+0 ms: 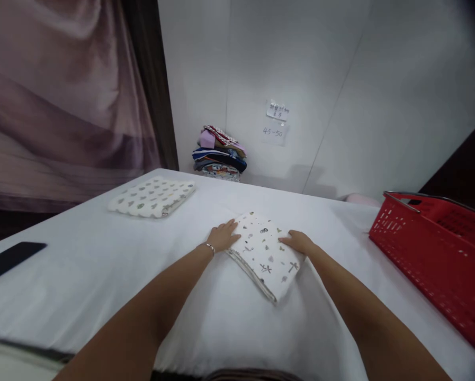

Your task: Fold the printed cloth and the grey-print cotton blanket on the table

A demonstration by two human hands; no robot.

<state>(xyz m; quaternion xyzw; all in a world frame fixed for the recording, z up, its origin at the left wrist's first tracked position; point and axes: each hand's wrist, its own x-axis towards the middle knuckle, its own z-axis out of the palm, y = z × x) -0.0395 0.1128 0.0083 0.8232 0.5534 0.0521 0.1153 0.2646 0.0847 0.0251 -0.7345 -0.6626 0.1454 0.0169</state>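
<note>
Two hands are down on one folded cloth [263, 254], white with small printed figures, which lies on the white table [102, 275] directly between them. Your left hand [222, 235] rests flat, fingers spread, on the cloth's left edge. Your right hand [298, 242] rests flat, fingers extended, on its right edge. Neither hand grips anything; both are open, palms down.

Judgement: the step in hand is pressing the finished fold flat and squaring it. Any lift from here would call for fingers slid under both edges at once, so the layers stay together.

Containers: a red basket [420, 264] stands well to the right of your right hand. Most of its inside is out of view, so its contents cannot be told.

A second folded cloth [152, 197] lies beyond and left of your left hand. A stack of fabrics [220, 155] sits far beyond both hands, against the wall.
</note>
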